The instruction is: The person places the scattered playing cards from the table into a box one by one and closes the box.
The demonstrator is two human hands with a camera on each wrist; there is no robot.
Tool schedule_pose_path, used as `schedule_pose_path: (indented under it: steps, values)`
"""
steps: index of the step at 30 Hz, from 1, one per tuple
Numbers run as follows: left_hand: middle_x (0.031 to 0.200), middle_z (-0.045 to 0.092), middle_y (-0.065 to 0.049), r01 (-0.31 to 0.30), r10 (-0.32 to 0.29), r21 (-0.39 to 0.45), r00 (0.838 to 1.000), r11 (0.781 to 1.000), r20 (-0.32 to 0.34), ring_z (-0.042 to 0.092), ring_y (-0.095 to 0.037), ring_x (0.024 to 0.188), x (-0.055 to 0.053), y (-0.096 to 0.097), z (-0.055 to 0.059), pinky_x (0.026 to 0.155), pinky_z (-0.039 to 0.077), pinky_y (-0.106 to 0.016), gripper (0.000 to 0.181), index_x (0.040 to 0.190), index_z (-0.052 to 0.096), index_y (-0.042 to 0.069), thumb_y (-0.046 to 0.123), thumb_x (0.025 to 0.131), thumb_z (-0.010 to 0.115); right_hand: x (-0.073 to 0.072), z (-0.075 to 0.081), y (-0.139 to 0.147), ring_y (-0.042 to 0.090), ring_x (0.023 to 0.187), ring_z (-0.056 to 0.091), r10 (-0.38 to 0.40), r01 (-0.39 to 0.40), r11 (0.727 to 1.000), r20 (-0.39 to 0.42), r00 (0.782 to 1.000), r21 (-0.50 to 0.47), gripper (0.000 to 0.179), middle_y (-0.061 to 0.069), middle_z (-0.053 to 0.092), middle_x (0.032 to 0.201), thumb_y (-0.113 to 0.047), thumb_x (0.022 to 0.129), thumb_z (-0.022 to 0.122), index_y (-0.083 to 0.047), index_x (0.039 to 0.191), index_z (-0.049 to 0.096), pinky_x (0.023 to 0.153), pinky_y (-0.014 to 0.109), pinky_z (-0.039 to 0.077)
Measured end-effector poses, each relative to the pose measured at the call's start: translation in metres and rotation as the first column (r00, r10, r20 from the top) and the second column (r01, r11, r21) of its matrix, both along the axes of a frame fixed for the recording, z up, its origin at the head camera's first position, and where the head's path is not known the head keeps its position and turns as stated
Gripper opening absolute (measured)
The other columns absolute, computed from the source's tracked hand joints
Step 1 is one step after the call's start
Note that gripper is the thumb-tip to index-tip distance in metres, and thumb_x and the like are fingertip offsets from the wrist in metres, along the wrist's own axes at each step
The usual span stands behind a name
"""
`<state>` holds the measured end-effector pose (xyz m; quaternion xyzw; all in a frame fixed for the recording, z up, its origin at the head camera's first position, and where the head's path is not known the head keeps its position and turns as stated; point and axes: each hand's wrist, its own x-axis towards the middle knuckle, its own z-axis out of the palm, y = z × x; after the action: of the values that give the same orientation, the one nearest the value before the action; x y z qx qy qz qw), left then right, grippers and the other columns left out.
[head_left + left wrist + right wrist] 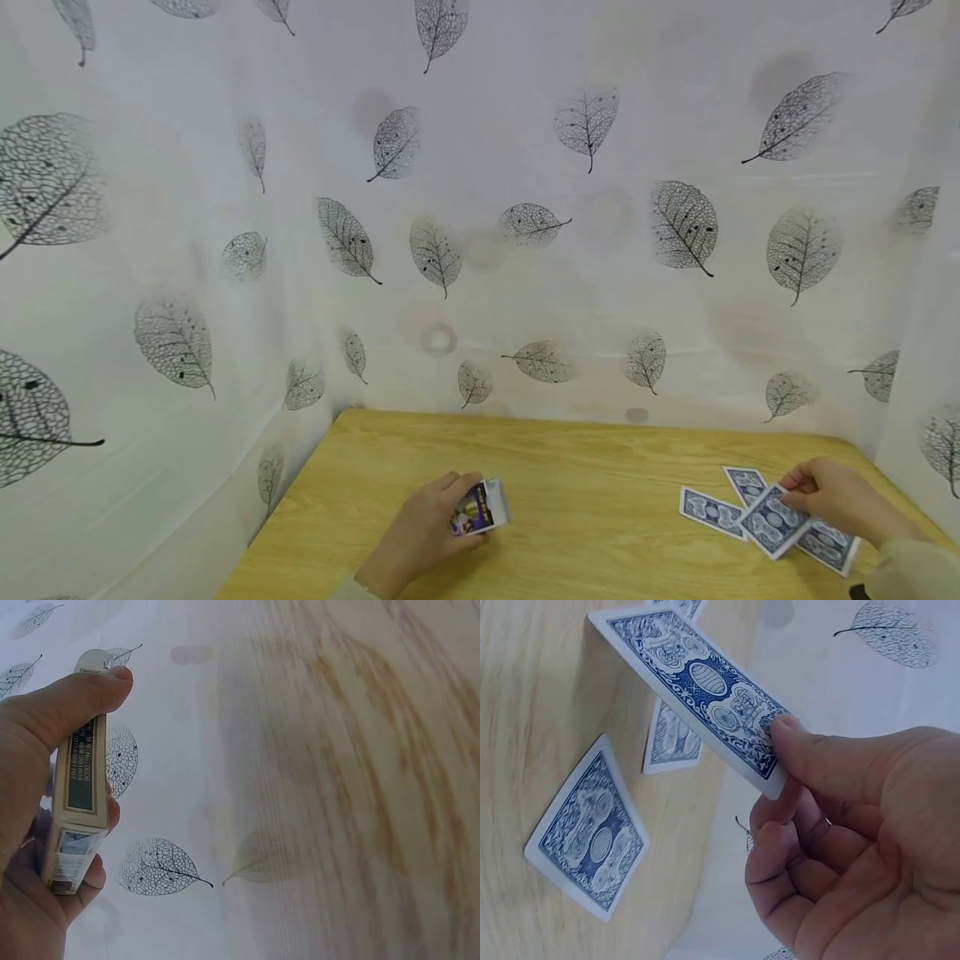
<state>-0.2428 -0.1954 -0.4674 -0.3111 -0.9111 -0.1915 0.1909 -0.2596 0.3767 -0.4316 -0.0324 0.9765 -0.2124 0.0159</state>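
My left hand [423, 525] grips a small playing-card box [471, 510], purple and black on its broad face with a whitish end. In the left wrist view, the thumb lies across the box's narrow lettered side [81, 769] and the fingers wrap behind. At the right, my right hand [836, 496] pinches one blue-backed playing card [705, 682] by its corner, between thumb and fingers. That card is tilted, back side up, over other cards. Three more lie face down on the table: one to the left [708, 510], one behind [745, 482] and one at the lower right [831, 547].
The wood-grain table [585, 492] reaches back to a hanging white sheet [525, 308] printed with dark leaves. More of this sheet closes off the left and right sides. Bare wood lies between the two hands.
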Motion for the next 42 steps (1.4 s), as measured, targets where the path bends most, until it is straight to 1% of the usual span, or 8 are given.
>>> schedule_pose_path:
  steps: [3,7,9,16,20,26,36,42]
  values:
    - [0.104,0.069,0.003,0.003,-0.003,0.005,1.0,1.0,0.001,0.06,-0.001,0.085,0.001,0.0,0.0,0.074,0.057,-0.019,0.068,0.135,0.064,0.015,0.037,0.079,0.096,0.002,0.005,-0.004,0.008,0.077,0.058,0.016,-0.016,1.0,-0.029,0.999,0.001,0.011,-0.002,0.071,0.088,-0.012,0.097,0.075,-0.001,0.096,0.073,0.069,0.024,0.05]
    - [0.104,0.069,0.003,0.004,-0.004,0.01,1.0,1.0,0.0,0.058,0.0,0.084,0.001,0.0,0.001,0.074,0.057,-0.018,0.068,0.135,0.064,0.014,0.036,0.079,0.096,0.003,0.011,-0.008,-0.003,0.074,0.055,0.047,-0.046,0.999,-0.107,0.993,0.011,0.011,-0.003,0.072,0.088,-0.016,0.099,0.075,-0.006,0.095,0.074,0.069,0.023,0.051]
    - [0.103,0.069,0.003,0.006,-0.006,0.013,1.0,1.0,0.001,0.058,0.0,0.084,0.001,0.0,0.001,0.073,0.056,-0.018,0.068,0.135,0.064,0.014,0.036,0.079,0.096,0.004,0.013,-0.011,-0.004,0.074,0.054,0.051,-0.049,0.999,-0.137,0.989,0.015,0.012,-0.003,0.072,0.087,-0.018,0.099,0.075,-0.007,0.095,0.074,0.069,0.023,0.051]
    - [0.104,0.068,0.003,0.003,-0.003,0.014,1.0,1.0,-0.001,0.058,-0.001,0.084,0.001,0.0,0.001,0.073,0.056,-0.019,0.068,0.135,0.064,0.014,0.036,0.079,0.096,0.005,0.021,-0.025,-0.002,0.074,0.056,0.026,-0.022,0.999,-0.153,0.988,0.025,0.019,-0.005,0.072,0.088,-0.025,0.102,0.073,-0.007,0.097,0.074,0.069,0.024,0.051]
    - [0.104,0.068,0.003,0.006,-0.006,0.018,1.0,1.0,0.013,0.057,0.0,0.084,0.002,-0.001,0.003,0.073,0.056,-0.019,0.068,0.135,0.064,0.015,0.035,0.08,0.096,0.006,0.025,-0.035,-0.005,0.075,0.057,0.033,-0.03,0.999,-0.189,0.981,0.017,0.019,-0.005,0.073,0.089,-0.027,0.103,0.073,-0.009,0.097,0.074,0.068,0.024,0.051]
    - [0.104,0.068,0.003,0.006,-0.006,0.025,1.0,1.0,0.007,0.057,0.0,0.084,0.002,-0.001,0.002,0.073,0.056,-0.019,0.068,0.136,0.063,0.014,0.035,0.079,0.096,0.008,0.028,-0.056,-0.006,0.074,0.059,0.027,-0.034,0.999,-0.237,0.971,-0.025,0.018,-0.004,0.074,0.089,-0.027,0.103,0.073,-0.011,0.095,0.072,0.067,0.023,0.052]
    - [0.102,0.068,0.003,0.012,-0.011,0.034,1.0,0.999,-0.028,0.058,-0.001,0.083,0.003,-0.001,0.001,0.072,0.055,-0.019,0.067,0.133,0.064,0.014,0.033,0.078,0.096,0.012,0.032,-0.095,-0.003,0.073,0.058,0.044,-0.072,0.992,-0.256,0.966,-0.1,0.018,-0.003,0.072,0.086,-0.025,0.103,0.072,-0.008,0.099,0.073,0.065,0.022,0.052]
    - [0.102,0.068,0.003,0.013,-0.012,0.039,0.999,0.999,-0.038,0.058,-0.001,0.083,0.002,-0.002,0.002,0.073,0.056,-0.02,0.067,0.133,0.064,0.014,0.034,0.077,0.096,0.015,0.034,-0.116,-0.001,0.069,0.057,0.064,-0.11,0.979,-0.256,0.964,-0.169,0.016,-0.002,0.07,0.082,-0.022,0.103,0.072,-0.007,0.099,0.072,0.061,0.023,0.051]
